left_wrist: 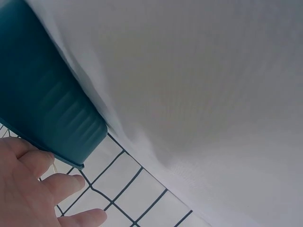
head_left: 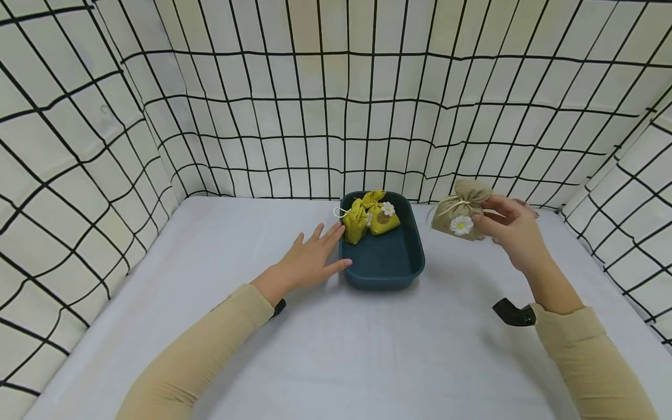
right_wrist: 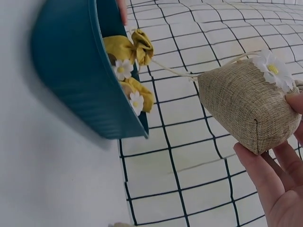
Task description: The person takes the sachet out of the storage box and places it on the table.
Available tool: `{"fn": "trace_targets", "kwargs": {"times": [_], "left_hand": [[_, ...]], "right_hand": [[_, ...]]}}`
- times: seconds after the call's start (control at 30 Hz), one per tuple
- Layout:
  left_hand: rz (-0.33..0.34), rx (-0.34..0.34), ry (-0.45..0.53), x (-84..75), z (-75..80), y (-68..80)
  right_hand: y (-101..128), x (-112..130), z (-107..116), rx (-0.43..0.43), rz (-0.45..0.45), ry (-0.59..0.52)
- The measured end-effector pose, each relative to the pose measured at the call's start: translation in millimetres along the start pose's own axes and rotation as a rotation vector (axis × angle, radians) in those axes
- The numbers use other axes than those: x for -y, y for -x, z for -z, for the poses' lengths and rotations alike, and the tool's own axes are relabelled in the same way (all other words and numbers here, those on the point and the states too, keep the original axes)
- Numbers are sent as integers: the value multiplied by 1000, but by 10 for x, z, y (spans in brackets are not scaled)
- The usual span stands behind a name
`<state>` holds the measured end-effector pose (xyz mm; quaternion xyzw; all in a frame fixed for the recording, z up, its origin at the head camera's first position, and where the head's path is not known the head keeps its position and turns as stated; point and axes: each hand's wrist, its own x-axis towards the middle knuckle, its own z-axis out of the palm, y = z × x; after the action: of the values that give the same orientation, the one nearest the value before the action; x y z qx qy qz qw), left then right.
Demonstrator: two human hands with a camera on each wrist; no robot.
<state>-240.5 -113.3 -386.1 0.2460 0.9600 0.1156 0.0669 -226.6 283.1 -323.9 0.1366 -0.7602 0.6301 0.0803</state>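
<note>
Sleeved right hand [head_left: 511, 233] pinches a burlap pouch [head_left: 463, 211] beside the blue tray [head_left: 385, 269]; left hand [head_left: 310, 256], fingers straight, steadies the tray's rim; lowering the pouch in looks next.

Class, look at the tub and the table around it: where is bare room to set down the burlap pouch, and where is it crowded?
Inside the teal tub, the near half is bare; its far end is crowded by two yellow pouches. The white table is bare in front of the tub, between the sleeves. The left hand blocks the tub's left side; the right hand holds the burlap pouch right of it.
</note>
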Motion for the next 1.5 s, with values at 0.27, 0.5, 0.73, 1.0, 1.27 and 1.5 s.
{"fn": "trace_targets", "kwargs": {"times": [0.27, 0.5, 0.73, 1.0, 1.27, 1.5], "left_hand": [[6, 8, -3, 13, 22, 23], [7, 8, 2, 20, 18, 18], [11, 11, 1, 27, 18, 18], [3, 6, 6, 25, 6, 14], [1, 7, 4, 28, 2, 8], [-5, 7, 2, 13, 8, 2]], "right_hand": [[21, -52, 140, -44, -9, -27], [29, -78, 281, -105, 15, -107], [28, -115, 367, -132, 55, -210], [74, -146, 488, -160, 39, -222], [122, -183, 635, -229, -76, -162], [152, -256, 765, -304, -146, -182]]}}
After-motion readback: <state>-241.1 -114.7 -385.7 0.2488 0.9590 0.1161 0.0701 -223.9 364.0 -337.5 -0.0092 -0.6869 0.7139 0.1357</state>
